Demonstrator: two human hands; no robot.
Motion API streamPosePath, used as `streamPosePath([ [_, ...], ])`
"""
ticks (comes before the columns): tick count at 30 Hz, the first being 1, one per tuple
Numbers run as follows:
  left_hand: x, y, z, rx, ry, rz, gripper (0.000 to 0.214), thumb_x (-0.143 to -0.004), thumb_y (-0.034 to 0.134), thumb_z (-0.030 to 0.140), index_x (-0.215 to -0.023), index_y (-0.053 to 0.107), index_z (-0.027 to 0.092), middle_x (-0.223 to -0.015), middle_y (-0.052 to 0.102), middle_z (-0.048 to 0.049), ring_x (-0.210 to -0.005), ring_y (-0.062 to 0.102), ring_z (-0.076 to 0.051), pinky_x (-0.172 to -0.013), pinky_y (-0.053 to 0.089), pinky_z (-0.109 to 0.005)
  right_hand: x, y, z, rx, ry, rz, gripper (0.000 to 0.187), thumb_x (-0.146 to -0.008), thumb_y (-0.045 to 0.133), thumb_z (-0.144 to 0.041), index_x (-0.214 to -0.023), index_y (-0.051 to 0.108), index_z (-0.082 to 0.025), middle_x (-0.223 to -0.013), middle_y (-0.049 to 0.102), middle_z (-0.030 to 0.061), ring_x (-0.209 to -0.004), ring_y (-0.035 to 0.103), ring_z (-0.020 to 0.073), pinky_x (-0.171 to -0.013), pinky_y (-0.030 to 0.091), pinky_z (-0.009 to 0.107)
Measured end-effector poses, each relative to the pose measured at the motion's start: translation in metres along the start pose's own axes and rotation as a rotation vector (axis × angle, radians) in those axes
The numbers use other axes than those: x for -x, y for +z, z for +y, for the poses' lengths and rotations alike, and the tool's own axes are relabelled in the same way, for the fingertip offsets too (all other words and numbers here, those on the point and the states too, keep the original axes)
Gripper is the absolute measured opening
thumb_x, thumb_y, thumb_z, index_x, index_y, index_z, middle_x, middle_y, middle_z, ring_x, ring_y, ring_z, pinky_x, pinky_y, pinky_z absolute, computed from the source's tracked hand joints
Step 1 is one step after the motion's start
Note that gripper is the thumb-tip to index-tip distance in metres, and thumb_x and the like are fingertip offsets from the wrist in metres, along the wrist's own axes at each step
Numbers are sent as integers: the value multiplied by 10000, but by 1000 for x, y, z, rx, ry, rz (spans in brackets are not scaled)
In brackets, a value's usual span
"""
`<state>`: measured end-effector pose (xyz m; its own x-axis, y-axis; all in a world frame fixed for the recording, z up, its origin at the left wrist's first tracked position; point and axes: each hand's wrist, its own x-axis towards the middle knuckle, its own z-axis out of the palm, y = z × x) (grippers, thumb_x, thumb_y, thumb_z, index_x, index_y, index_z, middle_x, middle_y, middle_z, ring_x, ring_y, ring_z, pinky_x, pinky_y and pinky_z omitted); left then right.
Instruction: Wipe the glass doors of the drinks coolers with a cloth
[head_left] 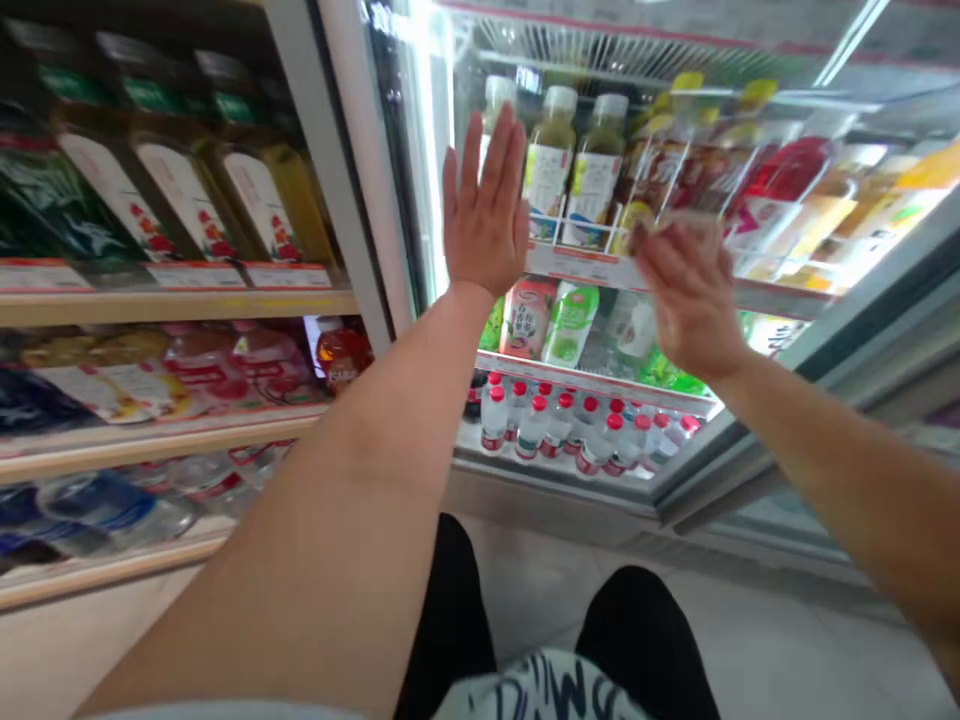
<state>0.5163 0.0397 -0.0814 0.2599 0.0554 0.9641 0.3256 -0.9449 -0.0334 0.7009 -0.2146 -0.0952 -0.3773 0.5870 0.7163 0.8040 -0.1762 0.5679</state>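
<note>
My left hand [487, 210] is raised in front of the drinks fridge, its fingers stretched out and apart, holding nothing. Behind it stand white-capped bottles [592, 185] with pale labels on the upper shelf. Whether the palm touches glass I cannot tell. My right hand [690, 295] is farther right, before the shelf edge, its fingers pointing up and left. Motion blurs those fingers, and a pale patch shows by them that I cannot make out. Near this hand are yellow-capped dark bottles [664, 165] and a red drink bottle [780, 180].
Green and pink drink cartons [529, 315] fill the middle shelf, and several red-capped water bottles [555, 425] stand at the bottom. A wooden shelf unit [172, 305] with large bottles is on the left. The fridge frame [810, 370] slants up at right. Tiled floor [547, 570] lies below.
</note>
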Motion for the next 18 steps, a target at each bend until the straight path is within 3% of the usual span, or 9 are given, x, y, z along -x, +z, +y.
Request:
streamPosePath([
  [1,0,-1,1,-8,2,0,643,-997,321,316,-1613,315,131,-1673,250,-15,-1586,69,-203,-1323,-27,-377,2,2,-14,-12,-65,-116,628,-1005,404,-77,-1606,307,-233,-1607,405,54,-1570,205,159,-1318,170,465],
  [4,2,-4,4,-55,0,1,612,-1020,300,290,-1605,323,113,-1668,269,-24,-1585,78,-215,-1321,-12,-402,-18,-4,-24,-32,-87,-112,585,-1013,422,-102,-1577,374,-245,-1552,489,16,-1528,319,131,-1321,179,394],
  [6,4,-6,6,-68,-7,-11,597,-1034,283,267,-1609,310,110,-1673,255,-24,-1586,48,-215,-1319,-5,-424,-47,-13,-10,-17,79,-9,507,-1046,383,-186,-1551,423,-202,-1552,490,43,-1530,322,195,-1281,256,468],
  [9,7,-6,7,-43,-13,-37,588,-1038,281,243,-1612,301,118,-1680,235,-23,-1580,-12,-203,-1317,6,-448,-83,-14,0,26,333,139,494,-1055,335,-239,-1517,470,-129,-1603,408,74,-1541,284,271,-1256,253,551],
  [11,8,-6,6,-30,-5,-27,582,-1043,270,246,-1611,307,125,-1677,242,-21,-1576,-19,-196,-1315,5,-448,-88,-2,-16,29,326,172,494,-1037,359,-226,-1495,499,-107,-1583,435,99,-1543,282,282,-1260,238,585],
  [12,8,-5,6,-30,1,-13,577,-1050,258,254,-1610,313,128,-1674,251,-18,-1575,-17,-194,-1314,0,-443,-86,6,-28,19,252,142,498,-1023,388,-216,-1494,499,-100,-1566,458,113,-1546,278,282,-1264,233,599],
  [13,8,-4,5,-36,8,5,571,-1058,243,265,-1606,323,128,-1669,261,-17,-1574,-13,-193,-1312,-5,-437,-82,13,-40,7,175,152,473,-1019,420,-209,-1473,531,-135,-1522,517,95,-1524,339,254,-1260,286,555],
  [15,9,-3,5,-55,18,45,559,-1070,220,277,-1590,356,122,-1659,290,-26,-1570,-12,-193,-1309,-10,-430,-77,22,-53,-34,63,77,527,-1015,423,-175,-1537,450,-239,-1518,527,23,-1491,402,205,-1277,303,492],
  [18,10,-1,4,-88,32,72,543,-1078,230,268,-1579,374,116,-1662,290,-41,-1563,-34,-196,-1310,2,-435,-88,16,-45,-38,150,69,562,-1034,347,-210,-1567,369,-384,-1562,458,-64,-1506,376,201,-1300,268,475],
])
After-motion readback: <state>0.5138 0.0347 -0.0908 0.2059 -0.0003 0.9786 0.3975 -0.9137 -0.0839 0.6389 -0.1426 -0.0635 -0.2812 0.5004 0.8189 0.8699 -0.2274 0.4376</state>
